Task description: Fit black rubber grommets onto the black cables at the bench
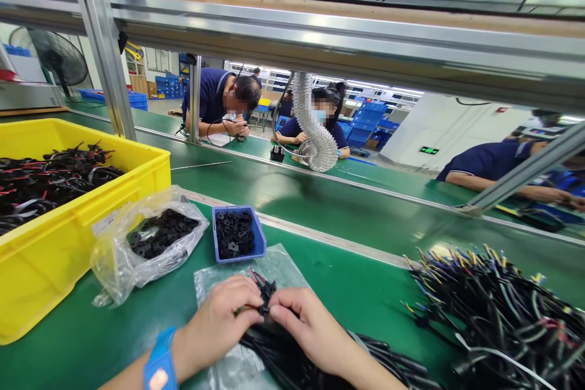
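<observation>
My left hand [228, 311], with a blue wristband [161, 358] on its wrist, is closed in a pinch on a black cable end [265, 292] with red and black wires sticking up. From the other side my right hand [306, 320] pinches the same spot, thumb and forefinger pressed together. A small black plastic piece seems to sit between the fingertips, partly hidden. Under my hands lie a bundle of black cables [278, 350] and a clear plastic bag [287, 265]. Beyond them, a blue bin [261, 242] holds many small black plastic parts.
An open plastic bag [114, 256] of similar black parts lies left, beside a yellow crate [55, 262] of wired pieces. A heap of black cables [493, 311] with stripped coloured ends spreads at right. A flexible duct [315, 128] hangs over the green bench [365, 280]; co-workers sit opposite.
</observation>
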The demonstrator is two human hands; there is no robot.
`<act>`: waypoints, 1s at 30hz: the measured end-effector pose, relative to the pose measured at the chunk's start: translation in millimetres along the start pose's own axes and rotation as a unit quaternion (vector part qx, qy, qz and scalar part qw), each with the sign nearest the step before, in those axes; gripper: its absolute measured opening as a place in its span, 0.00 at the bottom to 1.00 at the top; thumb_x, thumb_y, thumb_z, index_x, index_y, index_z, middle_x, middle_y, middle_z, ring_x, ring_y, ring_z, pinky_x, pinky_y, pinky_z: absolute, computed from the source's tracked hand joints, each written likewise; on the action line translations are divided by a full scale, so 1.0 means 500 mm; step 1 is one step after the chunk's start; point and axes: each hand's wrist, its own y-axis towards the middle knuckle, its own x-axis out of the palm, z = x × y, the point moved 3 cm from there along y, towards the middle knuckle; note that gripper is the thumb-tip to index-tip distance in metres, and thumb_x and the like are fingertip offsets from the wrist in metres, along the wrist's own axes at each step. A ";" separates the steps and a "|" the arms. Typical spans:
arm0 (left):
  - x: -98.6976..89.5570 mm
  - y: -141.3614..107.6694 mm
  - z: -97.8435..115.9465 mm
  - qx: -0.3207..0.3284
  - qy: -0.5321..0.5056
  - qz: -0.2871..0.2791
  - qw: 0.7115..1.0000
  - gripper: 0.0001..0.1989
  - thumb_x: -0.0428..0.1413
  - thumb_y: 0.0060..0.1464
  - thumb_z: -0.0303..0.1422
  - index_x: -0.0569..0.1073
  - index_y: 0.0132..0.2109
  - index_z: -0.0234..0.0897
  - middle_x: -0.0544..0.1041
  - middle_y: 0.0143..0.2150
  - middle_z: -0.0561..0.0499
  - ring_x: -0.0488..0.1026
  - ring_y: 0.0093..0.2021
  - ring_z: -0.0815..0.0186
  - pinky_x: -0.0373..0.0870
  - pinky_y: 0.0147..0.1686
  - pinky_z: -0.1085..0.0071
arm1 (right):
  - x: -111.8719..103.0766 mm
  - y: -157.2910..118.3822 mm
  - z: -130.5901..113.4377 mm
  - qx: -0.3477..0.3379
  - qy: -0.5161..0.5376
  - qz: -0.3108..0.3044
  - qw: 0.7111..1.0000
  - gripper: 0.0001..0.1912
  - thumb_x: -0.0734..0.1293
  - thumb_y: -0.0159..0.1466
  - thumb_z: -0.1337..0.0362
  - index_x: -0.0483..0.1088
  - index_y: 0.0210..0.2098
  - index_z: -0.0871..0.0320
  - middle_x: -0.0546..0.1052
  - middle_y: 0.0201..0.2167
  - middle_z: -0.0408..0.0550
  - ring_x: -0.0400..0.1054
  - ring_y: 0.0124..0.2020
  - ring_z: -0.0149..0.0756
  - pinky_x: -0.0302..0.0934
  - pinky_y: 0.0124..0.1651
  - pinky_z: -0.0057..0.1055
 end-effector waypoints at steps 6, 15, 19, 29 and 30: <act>0.010 0.007 0.004 -0.044 0.006 0.014 0.999 0.07 0.54 0.47 0.20 0.74 0.30 0.33 0.75 0.31 0.49 0.71 0.36 0.65 0.65 0.40 0.72 | 0.000 0.003 0.008 0.008 -0.007 0.002 1.000 0.17 0.56 0.62 0.61 0.60 0.18 0.58 0.61 0.16 0.37 0.54 0.20 0.27 0.46 0.25 0.24; -0.004 0.010 -0.019 -0.258 0.028 -0.007 0.966 0.03 0.61 0.40 0.27 0.77 0.28 0.37 0.76 0.31 0.51 0.69 0.39 0.61 0.62 0.42 0.69 | 0.001 -0.007 0.000 -0.009 -0.134 0.029 0.990 0.14 0.58 0.62 0.66 0.71 0.25 0.57 0.74 0.22 0.44 0.65 0.24 0.32 0.49 0.29 0.26; 0.007 0.009 -0.022 -0.279 0.026 -0.012 0.960 0.04 0.61 0.40 0.29 0.77 0.29 0.37 0.76 0.32 0.51 0.68 0.40 0.60 0.62 0.42 0.68 | 0.006 -0.006 0.000 -0.012 -0.140 0.037 0.989 0.15 0.57 0.61 0.66 0.70 0.22 0.57 0.72 0.20 0.43 0.64 0.23 0.32 0.49 0.28 0.26; -0.005 0.010 -0.025 -0.255 -0.060 -0.033 0.964 0.11 0.61 0.36 0.24 0.78 0.33 0.35 0.76 0.33 0.51 0.71 0.35 0.64 0.65 0.38 0.72 | -0.004 0.000 -0.006 0.020 -0.089 0.029 0.995 0.14 0.58 0.60 0.65 0.70 0.22 0.58 0.71 0.18 0.42 0.62 0.22 0.31 0.51 0.26 0.24; -0.006 0.009 -0.026 -0.255 -0.059 -0.036 0.964 0.11 0.61 0.37 0.24 0.78 0.33 0.34 0.76 0.33 0.51 0.72 0.36 0.64 0.65 0.38 0.72 | -0.003 0.000 -0.006 0.021 -0.092 0.028 0.995 0.14 0.58 0.60 0.65 0.70 0.22 0.58 0.71 0.18 0.42 0.63 0.22 0.31 0.51 0.26 0.24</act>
